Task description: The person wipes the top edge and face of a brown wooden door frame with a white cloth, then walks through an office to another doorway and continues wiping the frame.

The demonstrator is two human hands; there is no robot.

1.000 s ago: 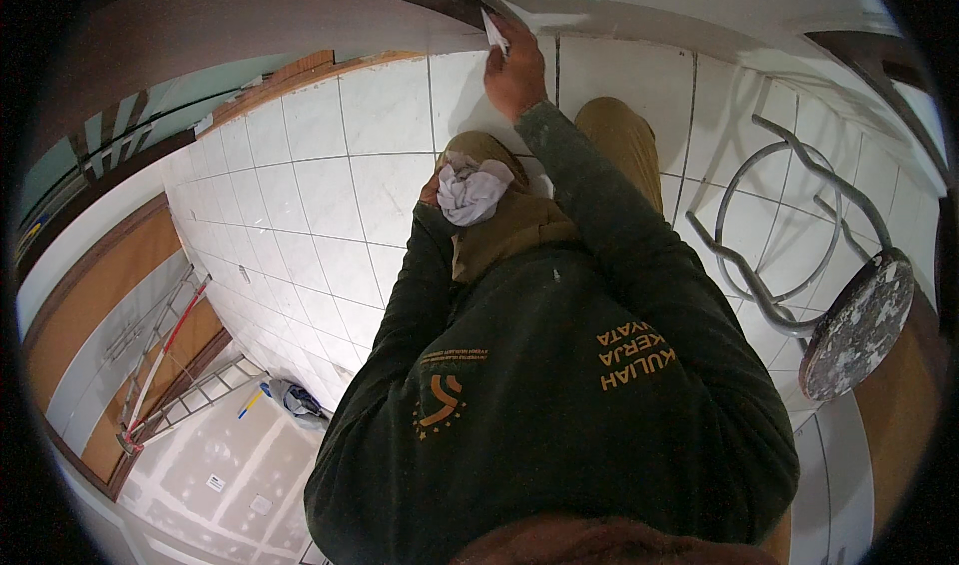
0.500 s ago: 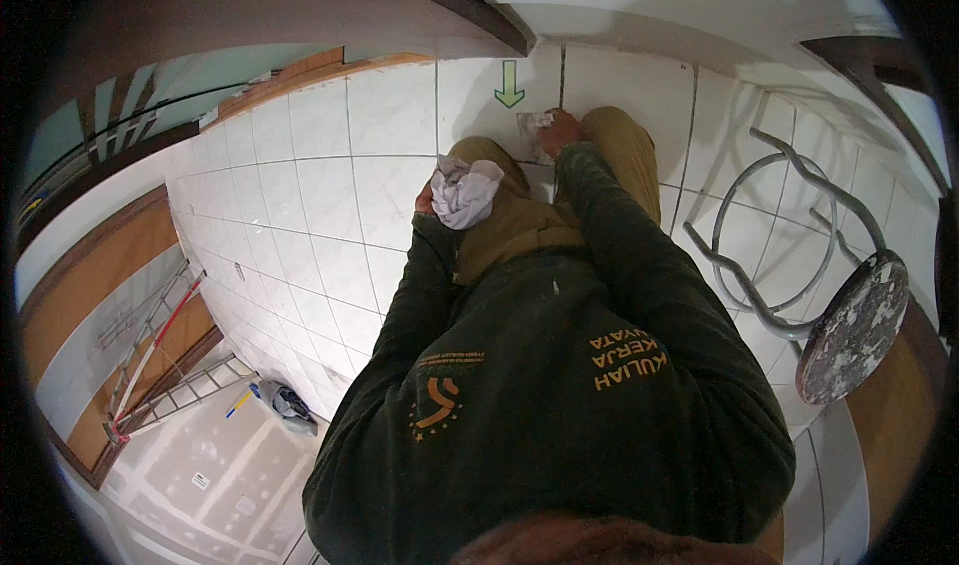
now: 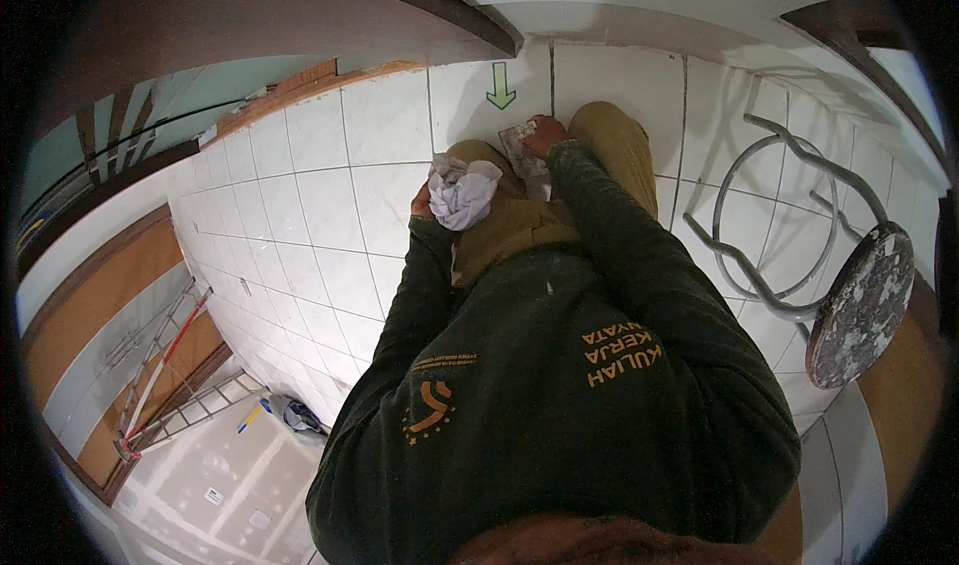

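Observation:
I am low over a white tiled floor, my knees in tan trousers. My left hand (image 3: 421, 203), mostly covered, is closed round a crumpled white cloth (image 3: 465, 193) by my left thigh. Between my knees, my right hand (image 3: 544, 135) grips a flat, pale-smeared scraper (image 3: 515, 147). Its broad plate points toward the left and lies close over the tiles; whether it touches them I cannot tell. My fingers hide its handle.
To my right a metal-legged stool (image 3: 861, 310) with a paint-spattered round seat lies on its side. A dark wooden edge (image 3: 400, 15) runs along the front, beside a white wall base. Far left stand a ladder (image 3: 195, 405) and a dark bundle (image 3: 296, 414).
My right hand has shifted slightly left and the scraper has turned, its plate now slanting. The left hand keeps the cloth at the same thigh. The view has moved a little.

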